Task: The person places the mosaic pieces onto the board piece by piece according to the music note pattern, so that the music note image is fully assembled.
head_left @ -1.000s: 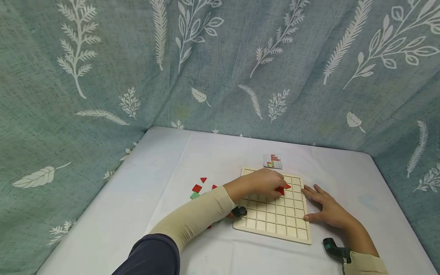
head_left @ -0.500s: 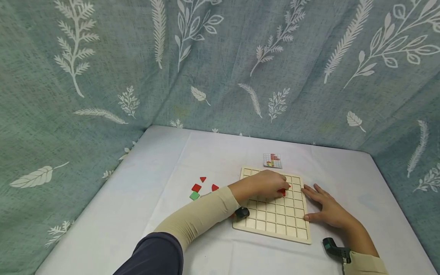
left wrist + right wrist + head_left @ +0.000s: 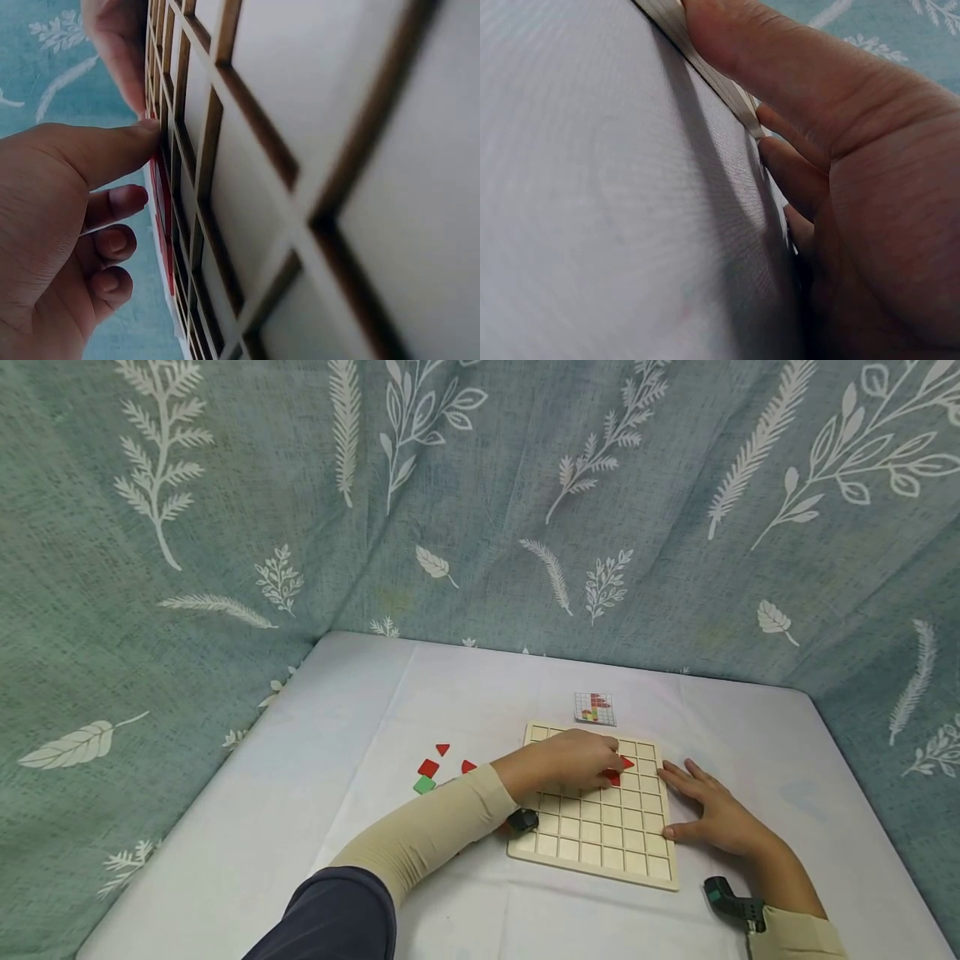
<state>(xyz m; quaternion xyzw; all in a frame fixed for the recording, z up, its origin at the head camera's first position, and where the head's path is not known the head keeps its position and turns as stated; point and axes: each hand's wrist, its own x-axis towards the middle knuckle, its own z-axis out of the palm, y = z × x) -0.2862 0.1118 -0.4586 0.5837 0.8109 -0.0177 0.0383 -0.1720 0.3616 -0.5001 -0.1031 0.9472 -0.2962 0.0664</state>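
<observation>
The grid board point(image 3: 612, 838) looks like matt wood, the table cover point(image 3: 247, 827) woven cloth.

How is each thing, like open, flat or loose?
Wooden grid board: lying flat, many cells bare
Left hand: fingers curled, thumb on a red piece
Right hand: open, touching the board's edge
Pattern card: lying picture side up
Green square tile: loose on the cloth
Red triangle tile: loose too
Leaf-print fabric: hanging
</observation>
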